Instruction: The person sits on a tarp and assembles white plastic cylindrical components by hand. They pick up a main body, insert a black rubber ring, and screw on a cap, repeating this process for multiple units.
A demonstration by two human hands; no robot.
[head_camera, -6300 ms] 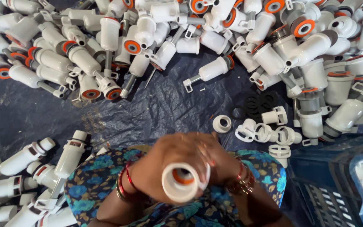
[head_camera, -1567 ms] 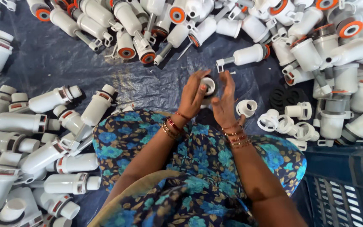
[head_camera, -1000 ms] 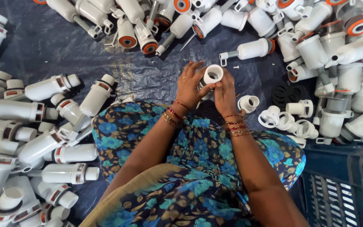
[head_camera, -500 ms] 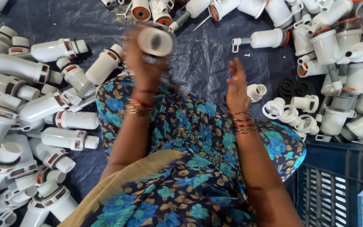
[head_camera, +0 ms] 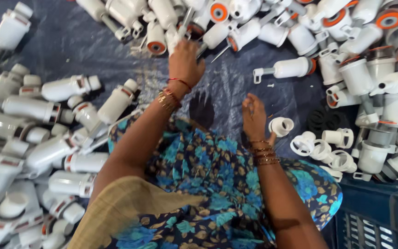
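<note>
Head view, looking down over a seated person's lap in blue floral cloth (head_camera: 208, 184), on a dark blue tarpaulin (head_camera: 70, 46) spread on the floor.

Left hand (head_camera: 186, 62): arm stretched far forward from the lap, hand at the near edge of the far heap of white plastic fittings with orange seals (head_camera: 217, 18). Fingers curl down onto a white piece (head_camera: 173, 39) at that edge; blurred, so whether they are clamped on it or only touching cannot be told. Judging by the reach, the heap sits at full arm's length so pieces can be drawn from it one at a time.

Right hand (head_camera: 254, 116): just beyond the lap's right side, fingers loosely apart, holding nothing. A small white ring cap (head_camera: 282, 125) lies just beside it on the tarpaulin, apart from the fingers.

More white ring caps (head_camera: 321, 147) cluster right of the lap, beside a patch of black rubber rings (head_camera: 325, 121). Small parts seem kept on the right-hand side for short reaches.

Left of the lap: a row of white tubular fittings with caps (head_camera: 47, 133), lying roughly parallel, unlike the jumbled far heap; probably sorted.

Blue plastic crate (head_camera: 374, 216) at the lap's lower right; contents hidden.
</note>
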